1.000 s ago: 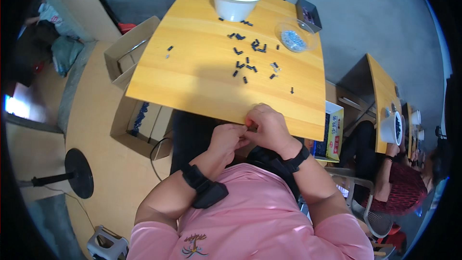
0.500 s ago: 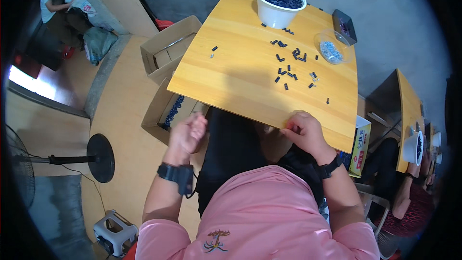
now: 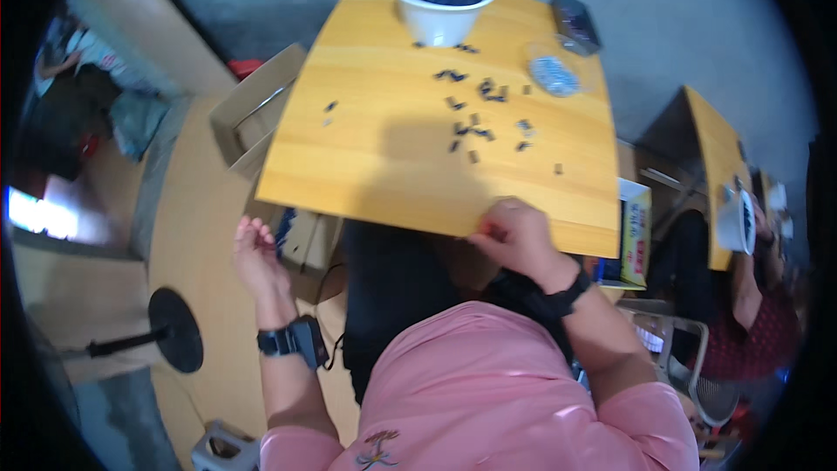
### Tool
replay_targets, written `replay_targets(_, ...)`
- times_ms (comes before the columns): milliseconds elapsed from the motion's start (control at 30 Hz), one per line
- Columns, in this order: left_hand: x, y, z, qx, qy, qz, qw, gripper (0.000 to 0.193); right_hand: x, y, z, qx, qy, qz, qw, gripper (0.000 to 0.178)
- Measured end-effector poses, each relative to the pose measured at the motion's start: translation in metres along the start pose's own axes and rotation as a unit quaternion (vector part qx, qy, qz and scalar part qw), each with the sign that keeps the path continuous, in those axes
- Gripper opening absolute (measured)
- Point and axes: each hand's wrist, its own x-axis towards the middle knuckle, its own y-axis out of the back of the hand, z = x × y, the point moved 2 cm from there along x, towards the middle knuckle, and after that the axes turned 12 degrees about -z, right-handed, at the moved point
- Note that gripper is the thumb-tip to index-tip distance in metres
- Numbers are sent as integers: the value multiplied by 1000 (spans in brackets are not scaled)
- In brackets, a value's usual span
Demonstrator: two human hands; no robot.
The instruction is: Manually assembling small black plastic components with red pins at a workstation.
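Beyond the table's front left corner, my left hand (image 3: 260,255) hangs over an open cardboard box (image 3: 307,240) that has small dark parts along one side. Its fingers stretch outward and hold nothing that I can see. My right hand (image 3: 516,234) rests at the front edge of the yellow wooden table (image 3: 349,161). The thumb and fingers there are curled together, and whatever they may hold is hidden. Several small black parts (image 3: 471,129) lie scattered on the tabletop, some beside tiny silvery pieces (image 3: 525,129).
A white bucket (image 3: 440,24) heaped with black parts, a clear dish (image 3: 555,77) of silvery pieces and a dark tray (image 3: 575,24) stand at the back. Another cardboard box (image 3: 253,113) is to the left, near a fan base (image 3: 176,331). Co-workers sit at both sides.
My left hand has moved left, away from my lap, and its fingers have straightened. My right hand stays curled at the table edge. The whole view has shifted.
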Motion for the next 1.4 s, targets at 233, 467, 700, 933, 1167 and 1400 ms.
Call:
replay_targets(233, -66, -146, -3, 135, 97, -229, 959, 18, -4, -4, -1, 20, -7, -7, 1000, 21)
replay_targets(467, -78, -200, -46, 175, 184, -392, 884, 17, 0, 15, 9, 74, 44, -146, 985, 15)
replay_targets(700, -67, -196, -61, 153, 209, -356, 898, 17, 47, 47, 17, 54, -52, -16, 997, 10)
replay_targets(933, -66, -191, -62, 114, 208, -369, 899, 17, 79, 19, 19, -37, -54, 25, 998, 12)
replay_targets(1167, -69, -192, -58, 109, 227, -366, 896, 18, 75, 7, 22, -25, -49, 36, 998, 10)
replay_targets(1400, -93, -213, -56, 65, 192, -430, 880, 22, 46, 18, 13, 284, -73, 120, 948, 11)
